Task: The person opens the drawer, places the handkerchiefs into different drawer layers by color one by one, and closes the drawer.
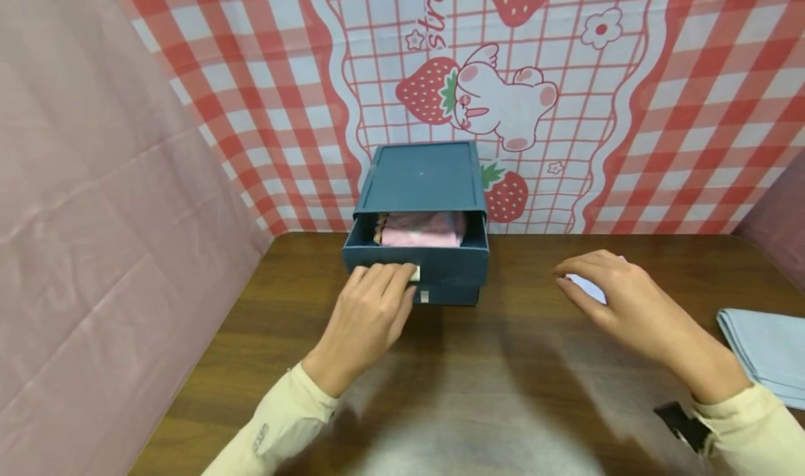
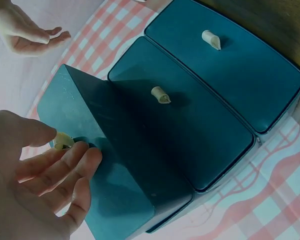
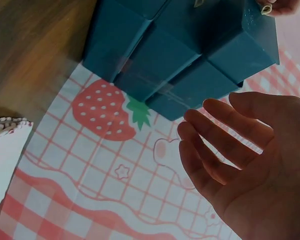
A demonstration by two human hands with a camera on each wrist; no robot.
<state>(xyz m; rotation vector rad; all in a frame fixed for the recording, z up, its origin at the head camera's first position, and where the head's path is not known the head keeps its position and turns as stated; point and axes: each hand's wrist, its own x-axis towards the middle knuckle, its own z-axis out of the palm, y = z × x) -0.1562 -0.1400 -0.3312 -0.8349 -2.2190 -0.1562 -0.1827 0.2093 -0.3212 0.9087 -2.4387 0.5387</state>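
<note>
A dark blue-green drawer cabinet (image 1: 420, 175) stands at the back of the wooden table, its top drawer (image 1: 455, 265) pulled out. Folded pink cloth (image 1: 420, 238) lies inside this drawer. My left hand (image 1: 370, 305) is at the drawer's front, pinching its small cream pull tab (image 2: 64, 140) between thumb and fingers. Two lower drawers, each with its own tab (image 2: 161, 95), are closed. To the right of the cabinet my right hand (image 1: 635, 305) hangs above the table, fingers loosely bent and palm bare in the right wrist view. Behind it shows a white cloth (image 1: 588, 289) with a patterned edge.
A folded light blue cloth (image 1: 767, 354) lies at the table's right side. Behind the cabinet hangs a red-and-white checked curtain (image 1: 286, 112) with strawberries. A plain pink curtain (image 1: 119, 217) borders the left. A black strap (image 1: 684, 426) is at my right sleeve.
</note>
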